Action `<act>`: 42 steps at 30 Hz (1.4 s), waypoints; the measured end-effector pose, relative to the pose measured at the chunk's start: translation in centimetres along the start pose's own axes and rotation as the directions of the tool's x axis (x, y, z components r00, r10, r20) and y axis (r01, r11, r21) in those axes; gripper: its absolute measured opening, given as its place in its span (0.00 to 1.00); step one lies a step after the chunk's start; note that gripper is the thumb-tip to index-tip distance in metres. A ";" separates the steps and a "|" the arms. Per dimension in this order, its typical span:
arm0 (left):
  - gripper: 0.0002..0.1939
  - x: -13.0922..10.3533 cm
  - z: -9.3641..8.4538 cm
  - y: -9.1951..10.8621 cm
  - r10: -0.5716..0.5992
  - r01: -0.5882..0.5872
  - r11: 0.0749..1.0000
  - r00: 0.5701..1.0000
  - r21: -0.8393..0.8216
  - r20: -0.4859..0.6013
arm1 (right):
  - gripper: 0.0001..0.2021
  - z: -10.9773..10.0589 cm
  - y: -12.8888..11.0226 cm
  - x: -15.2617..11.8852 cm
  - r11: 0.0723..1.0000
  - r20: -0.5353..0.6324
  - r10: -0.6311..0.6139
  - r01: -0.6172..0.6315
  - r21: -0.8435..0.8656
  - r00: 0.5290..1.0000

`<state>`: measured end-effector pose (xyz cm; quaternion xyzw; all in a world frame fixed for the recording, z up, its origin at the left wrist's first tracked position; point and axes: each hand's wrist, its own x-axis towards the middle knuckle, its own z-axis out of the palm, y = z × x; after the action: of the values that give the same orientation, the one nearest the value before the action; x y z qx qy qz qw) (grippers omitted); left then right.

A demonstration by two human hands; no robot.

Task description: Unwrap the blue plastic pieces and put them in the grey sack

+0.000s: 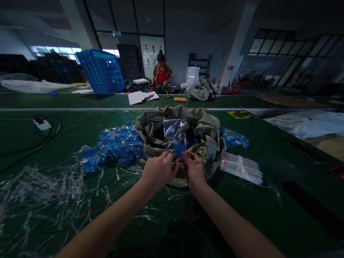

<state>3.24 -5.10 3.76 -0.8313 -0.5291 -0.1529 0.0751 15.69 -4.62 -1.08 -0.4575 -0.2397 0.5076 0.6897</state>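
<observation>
A round blue piece [179, 149] is held up in front of an open grey-green woven sack [212, 130] with rolled-down sides. My right hand [194, 170] pinches the blue piece at its lower right edge. Close on its left, my left hand [160, 167] has its fingers closed; what they grip is too small to make out. A clear plastic bag [174, 132] stands up just behind the blue piece, over the sack's mouth. Bagged blue pieces [120, 143] are heaped left of the sack, with more bagged blue pieces [234, 138] at its right.
Clear plastic strips [51, 193] litter the green table [80, 125] at left. A stack of clear bags [242, 167] lies right of the sack, near a dark phone [306, 152]. Behind are a blue crate [102, 71] and a person in a red apron [161, 74].
</observation>
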 end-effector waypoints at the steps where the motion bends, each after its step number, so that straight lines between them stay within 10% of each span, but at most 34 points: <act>1: 0.21 -0.1 0.2 -0.2 -0.058 0.058 0.998 0.998 -0.003 0.000 | 0.27 0.1 -0.2 0.0 1.000 0.002 0.002 -0.002 0.011 1.000; 5: 0.25 0.2 1.2 -1.4 -0.220 0.220 0.973 0.975 -0.077 0.001 | 0.27 0.3 -0.7 -0.1 0.999 -0.005 0.007 -0.007 0.038 1.000; 14: 0.14 1.3 3.9 -0.8 -0.060 0.042 0.949 0.997 -0.312 -0.048 | 0.29 0.9 -0.4 0.1 0.996 -0.032 0.027 -0.024 0.092 0.999; 22: 0.12 0.5 4.2 1.0 0.007 -0.037 0.898 0.997 -0.438 -0.071 | 0.33 -0.1 -1.1 0.1 0.912 -0.023 -0.293 0.272 -0.308 0.956; 30: 0.15 1.5 1.6 0.9 -0.137 0.057 0.950 0.959 -0.307 -0.247 | 0.31 -1.1 -0.7 0.0 0.802 0.058 -0.405 0.385 -0.456 0.912; 42: 0.13 1.9 1.3 1.5 -0.113 0.101 0.990 0.986 -0.100 -0.124 | 0.30 -1.4 -0.6 0.3 0.642 0.094 -0.557 0.500 -0.581 0.825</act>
<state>5.55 -3.79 3.23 -0.7925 -0.5594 -0.2348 0.0618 17.21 -4.92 -1.31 -0.5787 -0.4737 0.1631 0.6435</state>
